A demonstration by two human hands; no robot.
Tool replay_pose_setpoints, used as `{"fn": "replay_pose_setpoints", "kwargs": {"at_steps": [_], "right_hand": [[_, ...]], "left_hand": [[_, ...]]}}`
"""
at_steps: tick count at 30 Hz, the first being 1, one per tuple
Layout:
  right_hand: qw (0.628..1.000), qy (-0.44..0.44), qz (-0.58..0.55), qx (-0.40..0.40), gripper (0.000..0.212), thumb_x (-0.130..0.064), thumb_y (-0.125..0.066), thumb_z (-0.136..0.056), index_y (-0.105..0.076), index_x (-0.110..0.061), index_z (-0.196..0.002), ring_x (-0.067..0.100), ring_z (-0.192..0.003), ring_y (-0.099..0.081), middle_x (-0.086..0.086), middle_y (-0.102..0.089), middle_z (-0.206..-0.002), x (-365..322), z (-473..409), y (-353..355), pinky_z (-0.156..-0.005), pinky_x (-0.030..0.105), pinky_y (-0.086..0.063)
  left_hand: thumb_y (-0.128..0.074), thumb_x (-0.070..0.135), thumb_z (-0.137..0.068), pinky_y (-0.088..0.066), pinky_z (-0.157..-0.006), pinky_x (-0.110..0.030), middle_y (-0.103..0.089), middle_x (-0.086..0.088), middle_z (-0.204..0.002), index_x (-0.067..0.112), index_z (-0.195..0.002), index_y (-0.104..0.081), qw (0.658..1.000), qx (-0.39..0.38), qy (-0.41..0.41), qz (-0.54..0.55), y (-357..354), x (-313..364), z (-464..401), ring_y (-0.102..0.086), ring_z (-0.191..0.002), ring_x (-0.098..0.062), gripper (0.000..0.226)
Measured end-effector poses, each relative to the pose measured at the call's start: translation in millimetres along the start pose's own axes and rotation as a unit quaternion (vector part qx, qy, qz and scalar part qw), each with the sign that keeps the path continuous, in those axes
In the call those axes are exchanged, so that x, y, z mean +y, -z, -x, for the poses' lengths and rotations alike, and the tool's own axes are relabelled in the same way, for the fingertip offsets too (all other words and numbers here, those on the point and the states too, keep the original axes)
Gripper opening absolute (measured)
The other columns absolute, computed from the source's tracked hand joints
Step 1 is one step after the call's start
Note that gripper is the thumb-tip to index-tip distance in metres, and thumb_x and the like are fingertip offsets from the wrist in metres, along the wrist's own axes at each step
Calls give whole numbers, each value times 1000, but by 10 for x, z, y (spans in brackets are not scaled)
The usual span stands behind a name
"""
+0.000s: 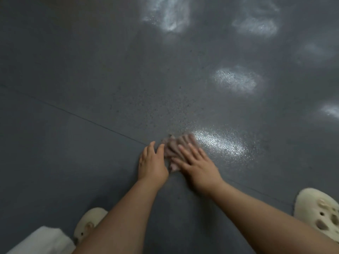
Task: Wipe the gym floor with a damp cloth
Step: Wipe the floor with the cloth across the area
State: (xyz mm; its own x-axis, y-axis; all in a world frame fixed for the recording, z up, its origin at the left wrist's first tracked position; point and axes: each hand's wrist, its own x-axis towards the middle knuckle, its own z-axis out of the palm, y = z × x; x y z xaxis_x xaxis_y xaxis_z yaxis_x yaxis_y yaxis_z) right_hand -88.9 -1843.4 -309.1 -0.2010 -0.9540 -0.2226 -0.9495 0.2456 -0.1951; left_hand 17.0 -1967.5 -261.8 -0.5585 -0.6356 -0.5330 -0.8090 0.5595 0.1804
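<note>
Your left hand [153,163] and right hand [198,165] press flat, fingers straight, on the blurred cloth [174,151] on the floor [91,79]. Beyond your right hand a wet sheen [220,143] shows wiping begun; pale smears [234,81] farther ahead remain. Two clogs [319,213] flank your arms; nothing obstructs.

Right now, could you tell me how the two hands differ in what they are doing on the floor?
The right hand lies flat on the cloth, fingers straight; the left hand rests beside the cloth on the bare floor. The right reaches further forward than the left. Both are open, palms down.
</note>
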Motion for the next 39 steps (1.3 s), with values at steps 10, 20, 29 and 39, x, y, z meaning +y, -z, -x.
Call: {"fn": "replay_pose_setpoints", "kwargs": {"at_steps": [10, 20, 29, 39], "right_hand": [[985, -135, -107, -13, 47, -34, -41, -78, -67, -28, -117, 45, -113, -57, 12, -58, -131, -415, 559, -73, -84, 58, -47], [885, -300, -343, 93, 25, 2, -54, -85, -63, -3, -107, 34, -97, -57, 17, -58, -106, -262, 664, 180, -84, 34, -40], [802, -383, -454, 69, 49, -12, -70, -82, -51, -3, -126, 26, -108, -56, 13, -57, -120, -206, 638, 190, -93, 27, -40], [663, -382, -644, 2, 25, -4, -54, -92, -56, -15, -70, 6, -60, -49, -1, -55, -66, -55, 558, 359, -52, 12, -39]], "left_hand": [[-51, 18, -92, -19, -111, -28, -29, -6, -148, 15, -146, -27, 999, 10, -19, 45, -277, 191, 317, -26, -136, -23, 60], [-60, 20, -91, -41, -92, -35, -57, -22, -124, -3, -117, -54, 935, -35, 213, 281, -474, 550, 451, -53, -117, -35, 36], [-61, 0, -84, -36, -54, -14, -55, 1, -73, 17, -70, -48, 864, -61, 130, 482, -371, 445, 598, -49, -74, -14, 26], [-50, -6, -87, -42, -55, -25, -55, -1, -71, 15, -72, -49, 787, -21, 165, 595, -106, 418, 600, -50, -64, -12, 26]]}}
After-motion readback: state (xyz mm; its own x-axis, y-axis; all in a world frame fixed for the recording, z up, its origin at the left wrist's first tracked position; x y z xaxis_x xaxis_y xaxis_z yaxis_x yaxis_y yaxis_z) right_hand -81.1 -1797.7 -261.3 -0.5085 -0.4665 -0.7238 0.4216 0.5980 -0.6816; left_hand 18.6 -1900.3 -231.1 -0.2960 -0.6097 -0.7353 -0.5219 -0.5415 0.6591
